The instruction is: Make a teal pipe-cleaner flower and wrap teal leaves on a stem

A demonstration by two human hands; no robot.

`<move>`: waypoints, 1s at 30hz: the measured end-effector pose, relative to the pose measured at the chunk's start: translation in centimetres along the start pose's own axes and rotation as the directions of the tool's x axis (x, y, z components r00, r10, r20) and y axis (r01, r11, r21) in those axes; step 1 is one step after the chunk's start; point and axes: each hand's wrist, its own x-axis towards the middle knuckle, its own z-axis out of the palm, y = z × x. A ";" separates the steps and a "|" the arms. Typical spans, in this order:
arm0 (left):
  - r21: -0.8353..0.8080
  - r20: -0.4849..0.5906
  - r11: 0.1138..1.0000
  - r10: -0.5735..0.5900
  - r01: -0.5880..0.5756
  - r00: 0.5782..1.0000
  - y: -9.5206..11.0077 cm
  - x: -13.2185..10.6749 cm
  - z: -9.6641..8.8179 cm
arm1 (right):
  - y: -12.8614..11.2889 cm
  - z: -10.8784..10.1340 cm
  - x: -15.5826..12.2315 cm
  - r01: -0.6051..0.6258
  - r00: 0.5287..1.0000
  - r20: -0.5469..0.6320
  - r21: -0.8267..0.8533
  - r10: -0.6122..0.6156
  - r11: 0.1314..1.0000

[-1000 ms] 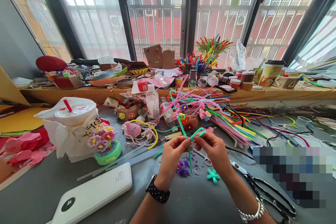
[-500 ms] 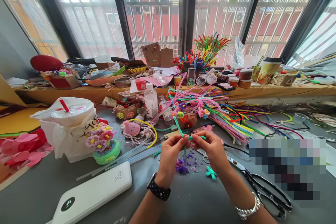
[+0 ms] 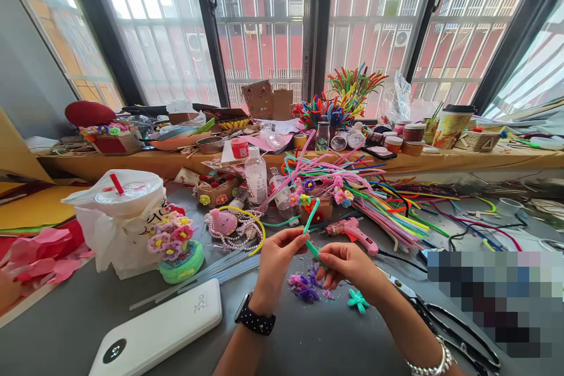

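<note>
My left hand (image 3: 277, 259) and my right hand (image 3: 348, 267) both pinch one teal pipe cleaner (image 3: 312, 224) just above the grey table (image 3: 308, 341). The pipe cleaner is bent, one end rising up between the hands. Below the hands lie purple fuzzy scraps (image 3: 304, 286) and a small teal pipe-cleaner flower (image 3: 358, 301). A pink glue gun (image 3: 355, 230) lies just beyond my right hand.
A white power bank (image 3: 158, 329) lies front left, black scissors (image 3: 445, 320) front right. A bagged drink cup (image 3: 121, 211), a flower ornament (image 3: 176, 244), a pearl string (image 3: 235, 226) and a sprawl of coloured pipe cleaners (image 3: 388, 205) crowd the middle. The window ledge (image 3: 484, 158) holds jars and cups.
My right hand has dropped lower and slid along the pipe cleaner, which now shows as a single bent strand. The glue gun, hidden behind the hands before, is now in view.
</note>
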 end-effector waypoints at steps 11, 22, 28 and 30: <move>0.450 0.201 0.860 0.164 -0.240 0.966 0.9 0.4 -1.8 | 0.4 -0.3 -0.1 -0.027 1.000 0.000 -0.008 0.027 1.000; 0.605 0.154 0.613 0.537 -0.509 0.829 0.0 -1.6 0.1 | -0.2 0.0 -0.1 0.164 0.954 -0.279 0.185 -0.108 0.969; 0.200 0.133 0.953 0.204 -0.228 0.970 -1.1 -0.5 0.7 | 0.3 1.5 -0.2 0.112 0.990 -0.095 0.093 -0.103 0.989; 0.125 0.109 0.979 0.150 -0.163 0.983 -1.2 -0.3 0.6 | 0.5 1.7 -0.1 0.113 0.992 -0.067 0.043 -0.110 0.993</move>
